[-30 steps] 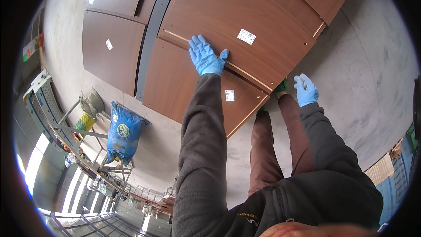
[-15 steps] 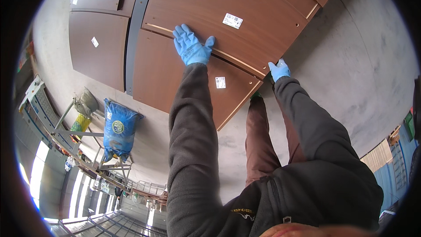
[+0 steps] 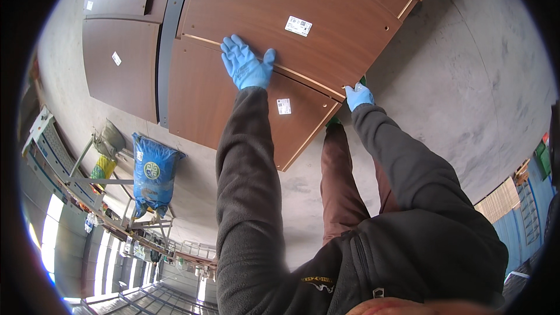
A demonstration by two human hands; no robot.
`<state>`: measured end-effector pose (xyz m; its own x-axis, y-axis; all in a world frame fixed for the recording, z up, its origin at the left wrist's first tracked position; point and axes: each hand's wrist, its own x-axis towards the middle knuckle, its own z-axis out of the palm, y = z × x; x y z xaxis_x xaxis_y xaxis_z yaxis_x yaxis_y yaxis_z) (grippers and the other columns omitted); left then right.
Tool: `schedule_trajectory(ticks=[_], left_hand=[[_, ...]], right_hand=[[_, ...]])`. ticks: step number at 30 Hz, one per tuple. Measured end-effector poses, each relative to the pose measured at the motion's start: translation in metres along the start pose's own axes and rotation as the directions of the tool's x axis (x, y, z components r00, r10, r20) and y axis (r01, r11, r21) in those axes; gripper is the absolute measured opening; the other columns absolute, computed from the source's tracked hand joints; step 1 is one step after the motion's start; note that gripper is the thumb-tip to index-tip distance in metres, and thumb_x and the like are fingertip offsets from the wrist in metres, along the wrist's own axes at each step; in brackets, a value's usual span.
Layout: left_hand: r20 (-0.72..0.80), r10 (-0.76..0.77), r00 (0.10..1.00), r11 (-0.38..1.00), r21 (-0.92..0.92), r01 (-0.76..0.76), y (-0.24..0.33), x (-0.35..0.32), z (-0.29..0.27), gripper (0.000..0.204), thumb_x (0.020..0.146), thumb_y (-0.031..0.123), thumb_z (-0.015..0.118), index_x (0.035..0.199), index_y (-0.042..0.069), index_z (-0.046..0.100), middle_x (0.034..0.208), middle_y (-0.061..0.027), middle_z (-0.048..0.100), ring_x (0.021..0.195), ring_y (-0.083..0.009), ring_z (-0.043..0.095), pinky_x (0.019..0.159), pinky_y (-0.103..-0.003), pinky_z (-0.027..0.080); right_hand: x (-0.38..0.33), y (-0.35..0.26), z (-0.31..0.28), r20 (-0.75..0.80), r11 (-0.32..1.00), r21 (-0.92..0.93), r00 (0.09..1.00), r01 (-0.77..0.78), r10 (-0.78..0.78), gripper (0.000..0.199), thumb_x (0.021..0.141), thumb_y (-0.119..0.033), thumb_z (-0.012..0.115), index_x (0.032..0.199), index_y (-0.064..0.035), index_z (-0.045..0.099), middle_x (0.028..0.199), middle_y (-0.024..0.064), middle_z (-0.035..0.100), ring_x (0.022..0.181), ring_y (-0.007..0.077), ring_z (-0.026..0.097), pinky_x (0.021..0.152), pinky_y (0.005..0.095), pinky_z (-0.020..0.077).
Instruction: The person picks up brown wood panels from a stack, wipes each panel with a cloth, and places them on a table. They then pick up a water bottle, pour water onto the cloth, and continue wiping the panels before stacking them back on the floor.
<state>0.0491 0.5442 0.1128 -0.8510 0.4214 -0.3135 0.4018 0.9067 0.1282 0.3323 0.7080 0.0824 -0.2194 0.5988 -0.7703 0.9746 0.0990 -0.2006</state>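
Two reddish-brown wooden panels lie before me: a large upper panel and a lower panel, whose edges meet along a stepped seam with a dark gap. My left hand, in a blue glove, rests flat across that seam with its fingers stretched and thumb apart. At the upper panel's near right corner, my right hand, gloved too, is closed on the edge; its fingertips under the panel are hidden. White labels stick to both panels, and small holes sit near their corners.
A grey metal beam runs along the panels' left side, with more brown panels beyond it. A stuffed blue sack is at the left, beside a metal frame. My legs stand close to the lower panel's edge.
The whole view has shifted slightly, so the panels and hands appear a little further left. Both hands keep their places on the panels.
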Motion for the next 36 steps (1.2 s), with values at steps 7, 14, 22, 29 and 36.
schedule_trajectory(ticks=[7,14,22,29,36], left_hand=[[-0.007,0.011,1.0,1.0,0.008,-0.011,0.0,-0.002,0.0,0.11,0.088,0.059,0.068,0.161,-0.005,0.015,0.168,-0.0268,0.015,0.158,-0.0388,0.011,0.129,-0.046,0.008],[0.009,0.003,1.0,1.0,0.012,-0.003,-0.004,-0.004,0.003,0.11,0.088,0.06,0.067,0.161,-0.005,0.015,0.168,-0.0264,0.014,0.158,-0.0384,0.011,0.129,-0.046,0.007],[-0.026,0.023,0.999,1.0,0.011,-0.023,-0.004,-0.007,0.008,0.11,0.089,0.062,0.065,0.161,-0.005,0.015,0.168,-0.0266,0.015,0.158,-0.0389,0.011,0.128,-0.048,0.007],[-0.061,0.058,0.996,0.998,0.02,-0.057,-0.008,-0.008,0.011,0.11,0.089,0.062,0.065,0.161,-0.004,0.015,0.168,-0.0264,0.014,0.158,-0.0389,0.01,0.128,-0.048,0.007],[-0.035,0.044,0.998,0.998,0.049,-0.042,-0.01,-0.008,0.016,0.112,0.087,0.063,0.065,0.161,-0.005,0.016,0.168,-0.0269,0.015,0.158,-0.0388,0.011,0.128,-0.049,0.007]], right_hand=[[-0.012,-0.002,0.003,0.031,0.999,0.02,0.999,-0.04,0.04,0.041,0.097,-0.039,0.061,0.109,-0.0001,0.069,0.108,0.0233,0.072,0.105,0.0422,0.066,0.09,0.0456,0.0524],[-0.026,0.001,0.009,0.095,0.998,-0.019,0.994,-0.059,0.061,0.043,0.1,-0.04,0.056,0.117,-0.0026,0.068,0.113,0.0204,0.072,0.108,0.0402,0.067,0.093,0.0462,0.0529],[-0.028,0.012,0.025,0.068,0.997,0.027,0.995,-0.078,0.076,0.044,0.098,-0.04,0.059,0.117,-0.002,0.07,0.114,0.0202,0.072,0.108,0.0377,0.068,0.094,0.0443,0.0532],[-0.023,0.035,0.052,0.112,0.988,0.09,0.987,-0.128,0.118,0.043,0.097,-0.038,0.062,0.121,-0.0024,0.07,0.117,0.0187,0.072,0.113,0.0358,0.067,0.098,0.0394,0.0518],[-0.025,0.063,0.083,0.184,0.944,0.31,0.981,-0.114,0.058,0.036,0.094,-0.03,0.065,0.118,-0.0032,0.07,0.114,0.0193,0.073,0.111,0.0361,0.068,0.093,0.0388,0.0522]])
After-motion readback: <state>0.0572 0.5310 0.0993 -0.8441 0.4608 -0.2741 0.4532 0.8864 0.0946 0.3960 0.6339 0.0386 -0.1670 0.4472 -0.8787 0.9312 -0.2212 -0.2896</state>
